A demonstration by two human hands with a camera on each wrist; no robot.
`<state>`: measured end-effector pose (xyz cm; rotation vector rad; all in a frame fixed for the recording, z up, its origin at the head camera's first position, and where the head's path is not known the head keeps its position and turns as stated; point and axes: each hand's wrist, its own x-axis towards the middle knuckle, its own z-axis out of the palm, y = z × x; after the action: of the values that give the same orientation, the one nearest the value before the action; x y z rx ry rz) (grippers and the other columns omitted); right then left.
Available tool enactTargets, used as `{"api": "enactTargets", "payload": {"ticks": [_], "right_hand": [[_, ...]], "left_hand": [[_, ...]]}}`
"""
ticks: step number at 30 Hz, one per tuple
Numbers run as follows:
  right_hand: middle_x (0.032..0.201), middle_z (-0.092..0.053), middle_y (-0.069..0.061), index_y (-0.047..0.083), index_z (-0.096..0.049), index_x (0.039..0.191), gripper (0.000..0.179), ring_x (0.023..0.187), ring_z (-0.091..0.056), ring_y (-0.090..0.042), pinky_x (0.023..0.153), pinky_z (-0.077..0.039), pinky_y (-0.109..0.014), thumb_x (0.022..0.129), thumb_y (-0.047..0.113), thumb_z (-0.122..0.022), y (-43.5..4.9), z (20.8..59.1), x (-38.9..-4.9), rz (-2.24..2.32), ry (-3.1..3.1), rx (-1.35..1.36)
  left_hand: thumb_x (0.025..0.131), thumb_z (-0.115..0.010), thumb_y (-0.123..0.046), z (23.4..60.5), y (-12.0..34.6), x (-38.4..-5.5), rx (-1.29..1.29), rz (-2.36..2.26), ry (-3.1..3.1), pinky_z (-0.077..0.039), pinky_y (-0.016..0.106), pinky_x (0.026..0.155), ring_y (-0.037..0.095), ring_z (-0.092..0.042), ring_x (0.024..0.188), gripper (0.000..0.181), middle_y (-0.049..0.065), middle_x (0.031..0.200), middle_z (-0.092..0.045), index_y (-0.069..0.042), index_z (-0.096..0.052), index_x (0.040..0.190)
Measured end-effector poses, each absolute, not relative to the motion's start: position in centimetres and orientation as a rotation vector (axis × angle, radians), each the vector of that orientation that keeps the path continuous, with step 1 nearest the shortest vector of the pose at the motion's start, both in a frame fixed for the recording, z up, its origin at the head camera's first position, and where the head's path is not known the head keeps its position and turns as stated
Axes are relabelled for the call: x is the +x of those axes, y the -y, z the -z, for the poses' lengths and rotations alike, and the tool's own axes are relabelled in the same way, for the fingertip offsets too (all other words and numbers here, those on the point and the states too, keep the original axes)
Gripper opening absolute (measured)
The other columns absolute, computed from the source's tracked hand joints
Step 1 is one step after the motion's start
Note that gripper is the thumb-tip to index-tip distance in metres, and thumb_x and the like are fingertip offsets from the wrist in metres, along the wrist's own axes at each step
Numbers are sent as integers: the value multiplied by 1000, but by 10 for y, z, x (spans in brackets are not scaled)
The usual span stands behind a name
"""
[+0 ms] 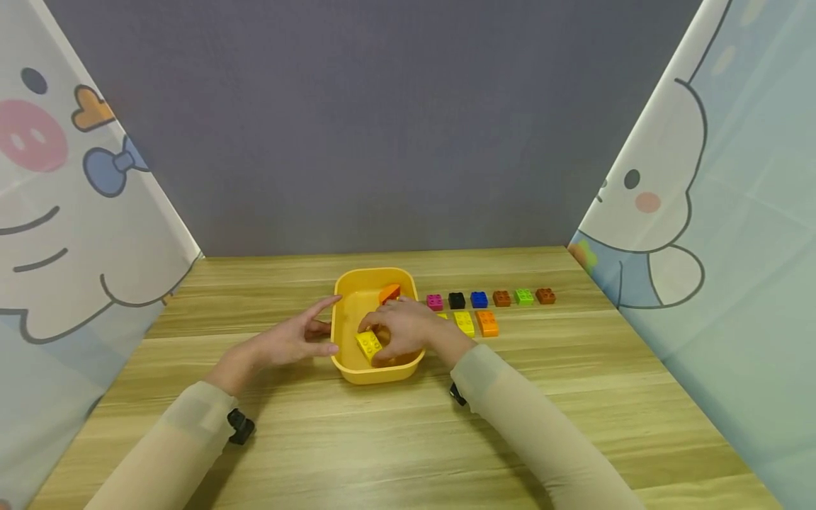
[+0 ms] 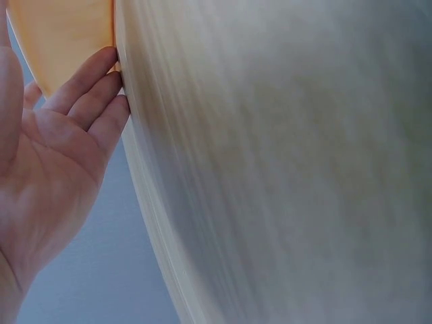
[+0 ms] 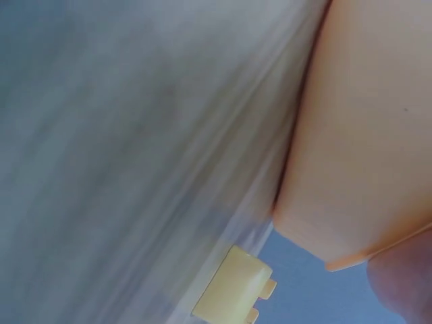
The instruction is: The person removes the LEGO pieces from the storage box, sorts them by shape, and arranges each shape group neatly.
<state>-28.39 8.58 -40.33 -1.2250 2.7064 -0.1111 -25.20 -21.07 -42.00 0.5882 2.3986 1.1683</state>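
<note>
A yellow plastic bin [image 1: 338,319] stands on the table. My right hand [image 1: 408,329] reaches into it, thumb and fingers pinching the ends of a yellow building brick [image 1: 368,343]. Behind that hand lies an orange piece [image 1: 389,292], partly covered. At the bin's left side is my left hand [image 1: 296,340], its fingers extended and touching the outer wall; the left wrist view shows this hand [image 2: 61,145] with fingertips beside the bin [image 2: 64,34]. In the right wrist view, the bin's wall [image 3: 364,135] hides most of the right hand.
Right of the bin, a back row holds a pink brick [image 1: 434,302], black brick [image 1: 456,300], blue brick [image 1: 479,299], green brick [image 1: 524,297] and brown bricks. In front are yellow bricks [image 1: 464,324] and an orange brick [image 1: 487,324]. A grey panel [image 1: 395,142] rises behind the table.
</note>
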Motion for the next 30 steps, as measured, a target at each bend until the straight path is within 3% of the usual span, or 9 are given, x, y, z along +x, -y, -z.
{"api": "enactTargets", "payload": {"ticks": [5, 18, 24, 30], "right_hand": [[117, -76, 12, 39, -59, 147, 62, 105, -68, -10, 114, -47, -42, 93, 53, -85, -87, 402, -284, 259, -2696, -1189], [112, -75, 14, 39, -61, 149, 59, 97, -68, -4, 86, -55, -25, 96, 41, -87, -90, 403, -287, 514, -2644, -1234], [128, -75, 4, 33, -60, 151, 60, 104, -71, -8, 92, -60, -29, 98, 27, -86, -92, 401, -286, 745, -2600, -1156], [136, -70, -2, 24, -61, 151, 58, 115, -68, -19, 105, -61, -45, 99, 15, -84, -96, 398, -286, 970, -2539, -1144]], "left_hand": [[102, -78, -48, 420, 211, -252, 580, -1152, -2412, -37, 74, 123, 49, -53, 151, 104, 28, 160, -57, -32, -9, 178], [102, -79, -44, 420, 214, -254, 550, -1140, -2418, -35, 75, 124, 48, -53, 152, 102, 25, 160, -59, -33, -10, 177], [102, -80, -44, 420, 213, -252, 565, -1157, -2401, -41, 72, 123, 48, -53, 151, 104, 27, 161, -57, -32, -10, 177], [102, -80, -45, 421, 213, -254, 579, -1156, -2404, -41, 71, 123, 47, -54, 151, 104, 26, 161, -57, -32, -10, 177]]}}
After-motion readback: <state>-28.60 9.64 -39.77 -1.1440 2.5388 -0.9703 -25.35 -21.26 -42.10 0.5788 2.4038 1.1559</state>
